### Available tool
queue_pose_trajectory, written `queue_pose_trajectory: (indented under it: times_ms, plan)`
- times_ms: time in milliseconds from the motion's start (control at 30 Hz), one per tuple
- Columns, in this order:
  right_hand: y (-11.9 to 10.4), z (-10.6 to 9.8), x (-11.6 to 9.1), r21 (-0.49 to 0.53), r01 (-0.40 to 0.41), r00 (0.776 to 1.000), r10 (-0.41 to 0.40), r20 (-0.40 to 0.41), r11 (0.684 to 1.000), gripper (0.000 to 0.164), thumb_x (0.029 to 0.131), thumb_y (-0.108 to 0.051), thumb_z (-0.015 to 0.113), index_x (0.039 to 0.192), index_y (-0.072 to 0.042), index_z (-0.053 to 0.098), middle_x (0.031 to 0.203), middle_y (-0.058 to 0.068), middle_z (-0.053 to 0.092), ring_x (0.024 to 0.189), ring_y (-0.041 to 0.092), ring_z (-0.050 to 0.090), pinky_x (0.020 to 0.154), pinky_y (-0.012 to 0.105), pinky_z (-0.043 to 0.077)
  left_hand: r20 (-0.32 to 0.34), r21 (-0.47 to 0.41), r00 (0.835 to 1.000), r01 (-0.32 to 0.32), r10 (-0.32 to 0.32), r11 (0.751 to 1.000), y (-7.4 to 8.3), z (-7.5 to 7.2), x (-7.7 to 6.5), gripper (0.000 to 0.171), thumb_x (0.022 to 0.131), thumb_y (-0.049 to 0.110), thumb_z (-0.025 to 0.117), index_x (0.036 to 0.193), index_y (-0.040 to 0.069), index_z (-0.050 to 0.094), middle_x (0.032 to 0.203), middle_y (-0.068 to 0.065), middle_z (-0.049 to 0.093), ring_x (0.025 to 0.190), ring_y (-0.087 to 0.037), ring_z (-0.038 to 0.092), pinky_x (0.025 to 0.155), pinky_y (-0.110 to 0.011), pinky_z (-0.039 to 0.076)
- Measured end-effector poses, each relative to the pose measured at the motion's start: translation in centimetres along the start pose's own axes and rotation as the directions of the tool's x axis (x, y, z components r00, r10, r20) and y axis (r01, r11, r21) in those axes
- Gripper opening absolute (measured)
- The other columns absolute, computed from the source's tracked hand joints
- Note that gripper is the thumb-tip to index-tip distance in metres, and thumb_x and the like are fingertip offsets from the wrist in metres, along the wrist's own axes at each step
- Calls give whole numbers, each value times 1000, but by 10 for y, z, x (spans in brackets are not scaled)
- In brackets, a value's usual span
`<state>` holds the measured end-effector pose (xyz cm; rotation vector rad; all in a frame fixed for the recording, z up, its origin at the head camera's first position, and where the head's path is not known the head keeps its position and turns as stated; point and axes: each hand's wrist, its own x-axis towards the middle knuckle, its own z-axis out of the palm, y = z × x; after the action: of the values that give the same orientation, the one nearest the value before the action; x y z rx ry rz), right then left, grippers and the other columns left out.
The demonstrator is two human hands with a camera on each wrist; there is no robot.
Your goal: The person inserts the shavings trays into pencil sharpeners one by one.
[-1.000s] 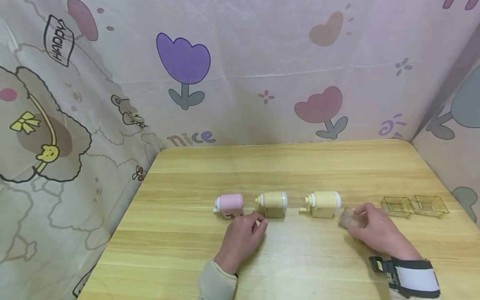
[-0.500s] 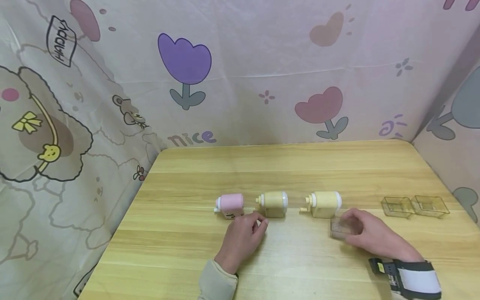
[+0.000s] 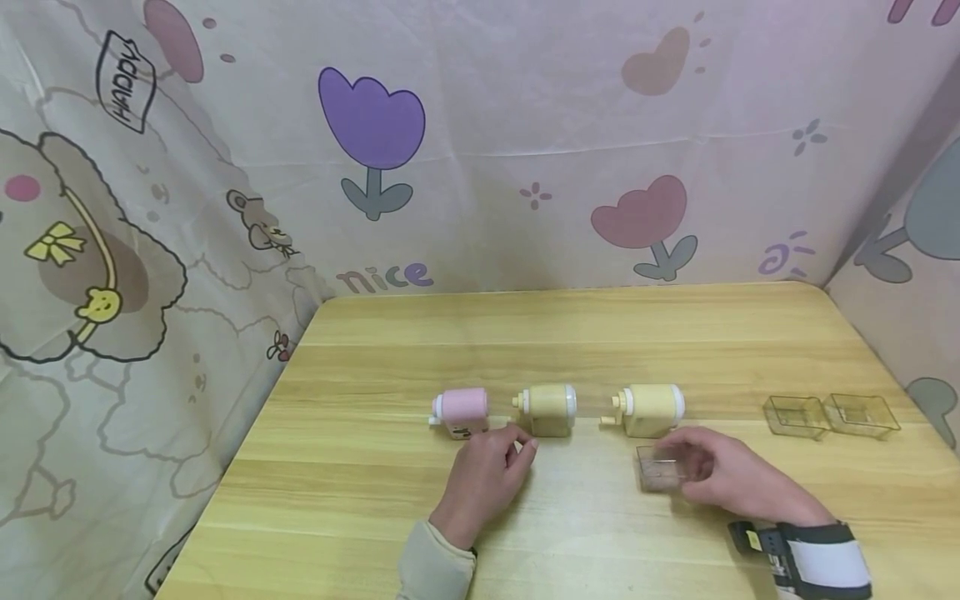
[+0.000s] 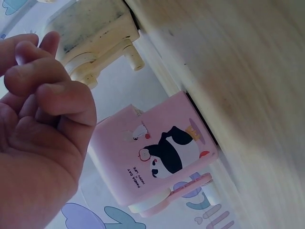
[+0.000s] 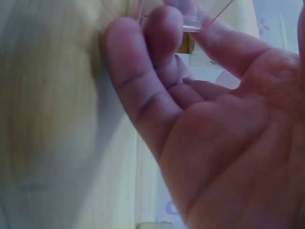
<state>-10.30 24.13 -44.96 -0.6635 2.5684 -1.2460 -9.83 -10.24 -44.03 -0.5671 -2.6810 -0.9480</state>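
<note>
My right hand [image 3: 716, 471] grips a small clear plastic box [image 3: 656, 471] at its right end, just in front of the right-hand yellow crank pencil sharpener [image 3: 651, 408]. In the right wrist view the fingertips and thumb pinch the box [image 5: 195, 23], most of which lies past the frame's top. My left hand [image 3: 483, 475] rests near the table, loosely curled around nothing, before the pink crank pencil sharpener [image 3: 463, 408]. That sharpener's panda print faces the left wrist camera. Between the two stands another yellow sharpener [image 3: 551, 408], its crank pointing left.
Two more clear yellowish boxes, a left one [image 3: 795, 417] and a right one [image 3: 861, 415], sit side by side at the table's right. The wooden table [image 3: 420, 350] ends at a patterned cloth [image 3: 480, 108] behind and at both sides.
My right hand has carried the clear box left and slightly nearer, from right of the right-hand yellow sharpener to in front of it. The left hand has stayed put.
</note>
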Motion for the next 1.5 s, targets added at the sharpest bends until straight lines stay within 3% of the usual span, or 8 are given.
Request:
queue_pose_trajectory:
  times_ms: [133,500,767,1067,1500]
  plan:
    - [0,3,2,19,17,1000,-17,-2,1000,57,69,-11,76,123,-14,57,93,1,57,77,11,51,62,29,47,1,2,1000,-1,1,1000,1,-1,0,22,96,30,55,86,15,67,56,13,37,49,1,34,44,-19,31]
    - [-5,12,7,52,-45,999,45,-4,998,54,70,-15,78,120,-12,56,96,4,58,78,14,53,64,30,49,-2,-5,1000,-9,9,1000,2,-2,0,21,95,29,56,85,15,67,56,13,38,48,1,34,44,-19,31]
    - [-7,12,8,65,-23,999,26,-31,998,55,72,-21,80,122,-12,56,96,4,59,76,13,55,63,30,50,3,-5,1000,0,0,1000,1,-3,-1,21,95,29,56,85,15,67,56,13,38,49,1,34,44,-19,31]
    - [-9,11,6,52,-41,999,42,-21,998,61,71,-28,81,126,-14,57,84,2,58,73,13,56,60,30,49,3,-16,1000,-6,6,1000,2,-2,-1,24,97,32,54,85,16,67,57,14,40,49,1,36,44,-19,32]
    - [-15,23,11,94,53,998,-54,11,994,67,70,-33,81,127,-8,56,80,-1,58,70,11,55,59,29,49,-17,-17,1000,-2,2,1000,2,-5,0,25,97,33,53,85,16,67,59,15,42,50,0,38,46,-19,33]
